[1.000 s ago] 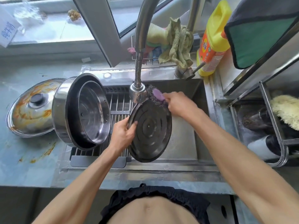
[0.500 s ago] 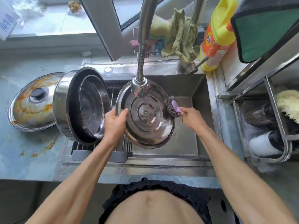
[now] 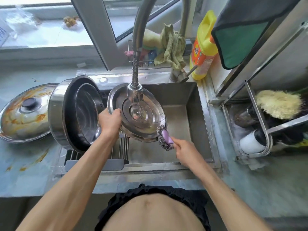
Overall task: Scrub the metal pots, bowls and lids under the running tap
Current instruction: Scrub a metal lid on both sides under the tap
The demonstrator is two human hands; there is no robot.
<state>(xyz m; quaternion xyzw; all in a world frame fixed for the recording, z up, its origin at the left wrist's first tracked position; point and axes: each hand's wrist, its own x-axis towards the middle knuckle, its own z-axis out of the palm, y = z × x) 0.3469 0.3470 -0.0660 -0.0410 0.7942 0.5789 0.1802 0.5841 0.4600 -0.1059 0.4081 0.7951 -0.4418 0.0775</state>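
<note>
The right hand at 5 o'clock grips a scourer touching the lid's near rim. The left hand clamps the lid's 9 o'clock edge, holding it tilted over the sink under the tap, water striking its centre. At 9 o'clock a pot lies on its side; a stained lid rests on the worktop beyond.

The left hand covers the lid rim. The stained lid is cropped at the left edge.
</note>
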